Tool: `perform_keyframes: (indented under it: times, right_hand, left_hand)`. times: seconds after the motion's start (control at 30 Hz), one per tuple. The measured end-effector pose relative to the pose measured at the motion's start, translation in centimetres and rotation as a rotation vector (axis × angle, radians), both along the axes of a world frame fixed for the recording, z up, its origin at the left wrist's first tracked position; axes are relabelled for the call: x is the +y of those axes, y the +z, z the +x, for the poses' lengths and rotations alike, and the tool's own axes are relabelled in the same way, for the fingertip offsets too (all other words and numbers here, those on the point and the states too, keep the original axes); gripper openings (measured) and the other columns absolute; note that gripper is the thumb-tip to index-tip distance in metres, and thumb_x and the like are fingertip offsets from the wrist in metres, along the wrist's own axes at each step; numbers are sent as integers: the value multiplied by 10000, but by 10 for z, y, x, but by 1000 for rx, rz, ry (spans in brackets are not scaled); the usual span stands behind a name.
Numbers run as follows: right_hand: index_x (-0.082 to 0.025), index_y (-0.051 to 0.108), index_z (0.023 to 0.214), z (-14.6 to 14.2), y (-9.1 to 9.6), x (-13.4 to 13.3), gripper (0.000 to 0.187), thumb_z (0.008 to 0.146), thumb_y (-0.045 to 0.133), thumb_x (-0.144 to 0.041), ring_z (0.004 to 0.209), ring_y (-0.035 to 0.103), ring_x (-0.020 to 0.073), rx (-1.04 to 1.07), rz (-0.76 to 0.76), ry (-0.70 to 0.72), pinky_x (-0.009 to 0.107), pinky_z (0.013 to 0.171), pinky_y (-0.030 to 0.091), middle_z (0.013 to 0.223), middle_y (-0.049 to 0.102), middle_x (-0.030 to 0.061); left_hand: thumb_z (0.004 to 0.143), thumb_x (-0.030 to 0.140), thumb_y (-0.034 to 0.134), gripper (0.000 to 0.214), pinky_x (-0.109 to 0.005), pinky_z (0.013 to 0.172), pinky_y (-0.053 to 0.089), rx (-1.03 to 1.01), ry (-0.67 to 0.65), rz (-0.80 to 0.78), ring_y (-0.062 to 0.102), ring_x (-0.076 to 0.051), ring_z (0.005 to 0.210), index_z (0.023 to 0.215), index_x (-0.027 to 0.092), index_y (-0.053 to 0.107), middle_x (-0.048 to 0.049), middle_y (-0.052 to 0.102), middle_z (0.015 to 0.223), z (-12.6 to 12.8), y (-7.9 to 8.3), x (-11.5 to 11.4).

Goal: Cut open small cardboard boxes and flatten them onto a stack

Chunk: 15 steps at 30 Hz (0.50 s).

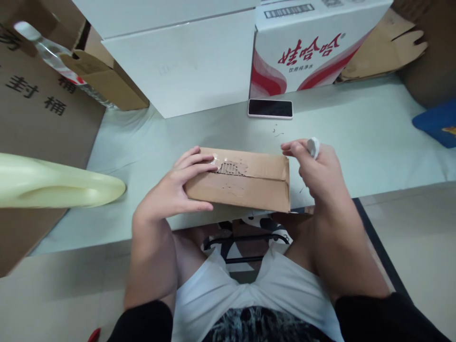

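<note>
A small brown cardboard box lies at the table's front edge, with a seam along its top. Next to that seam a torn patch bares the corrugated layer. My left hand grips the box's left end, fingers over the top and thumb along the near side. Just off the right end, my right hand is closed around a small tool with a white rounded end; the rest of the tool is hidden in the fist.
Behind the box lies a phone, with small dark scraps near it. White cartons line the back. A clear bottle and an open brown box stand back left. A pale yellow object juts in from the left; something blue is at right.
</note>
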State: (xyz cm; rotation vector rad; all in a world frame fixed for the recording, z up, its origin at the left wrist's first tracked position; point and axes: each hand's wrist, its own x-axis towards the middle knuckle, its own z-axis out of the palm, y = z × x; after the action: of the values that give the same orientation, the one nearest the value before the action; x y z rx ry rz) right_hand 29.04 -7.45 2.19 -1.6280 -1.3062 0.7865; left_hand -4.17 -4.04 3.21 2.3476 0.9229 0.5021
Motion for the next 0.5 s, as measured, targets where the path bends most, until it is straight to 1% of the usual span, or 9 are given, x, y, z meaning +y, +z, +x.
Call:
perform_keyframes:
  times: [0.03, 0.1, 0.17, 0.23, 0.3, 0.37, 0.43, 0.47, 0.5]
  right_hand:
    - [-221, 720, 863, 3, -4, 3, 287, 915, 616, -483, 924, 772, 274, 27, -76, -70, 439, 821, 602, 939, 779, 79]
    - [-207, 693, 887, 7, -14, 8, 300, 892, 644, -503, 833, 775, 263, 68, -204, -118, 406, 743, 588, 938, 772, 83]
    - [-195, 682, 892, 7, -23, 11, 331, 868, 678, -525, 778, 768, 250, 106, -274, -54, 404, 739, 586, 939, 772, 92]
    - [-189, 683, 860, 2, -28, 11, 384, 868, 673, -573, 789, 760, 247, 170, -291, 112, 430, 793, 602, 908, 769, 95]
    - [-192, 686, 823, -4, -27, 9, 463, 884, 632, -648, 844, 756, 254, 237, -256, 300, 467, 867, 614, 883, 764, 89]
    - [-200, 723, 898, -9, -21, 6, 535, 899, 583, -716, 949, 762, 272, 286, -156, 426, 508, 958, 608, 933, 776, 86]
    - [-223, 746, 1125, -11, -13, 2, 575, 902, 589, -729, 1184, 727, 298, 303, -2, 495, 541, 1104, 546, 1189, 776, 103]
    - [-245, 720, 1255, -12, -9, 1, 596, 904, 609, -713, 1340, 651, 304, 290, 74, 530, 543, 1183, 485, 1375, 714, 107]
    - [-271, 676, 1359, -13, -6, 0, 618, 906, 631, -689, 1476, 538, 304, 261, 132, 565, 540, 1246, 417, 1542, 604, 99]
  left_hand:
    - [771, 662, 820, 751, -621, 1264, 349, 2, 14, -12, 351, -398, 1570, 1404, 295, 650, -118, 560, 1553, -4, -1, 2]
    - [775, 656, 817, 738, -639, 1261, 345, -31, 50, -19, 361, -407, 1566, 1401, 300, 656, -110, 563, 1558, -14, -8, 9]
    - [757, 687, 812, 760, -654, 1263, 338, -124, 99, -4, 392, -418, 1549, 1400, 313, 656, -84, 581, 1553, -30, -21, 19]
    - [740, 736, 796, 801, -633, 1281, 332, -299, 174, 16, 460, -409, 1504, 1408, 318, 648, -47, 616, 1528, -46, -40, 29]
    - [707, 748, 813, 835, -578, 1252, 415, -490, 248, -21, 542, -393, 1431, 1392, 296, 657, -12, 645, 1500, -58, -58, 36]
    - [666, 754, 829, 836, -494, 1136, 551, -635, 294, -142, 640, -353, 1315, 1345, 291, 677, 38, 729, 1372, -62, -71, 39]
    - [744, 781, 737, 723, -418, 989, 632, -751, 357, -293, 712, -298, 1193, 1267, 285, 699, 69, 796, 1177, -58, -78, 38]
    - [821, 785, 649, 655, -402, 948, 645, -793, 399, -361, 728, -276, 1157, 1239, 283, 699, 71, 808, 1104, -54, -80, 37]
    - [895, 775, 551, 605, -401, 928, 651, -811, 437, -403, 736, -261, 1138, 1215, 283, 698, 65, 812, 1059, -48, -80, 36]
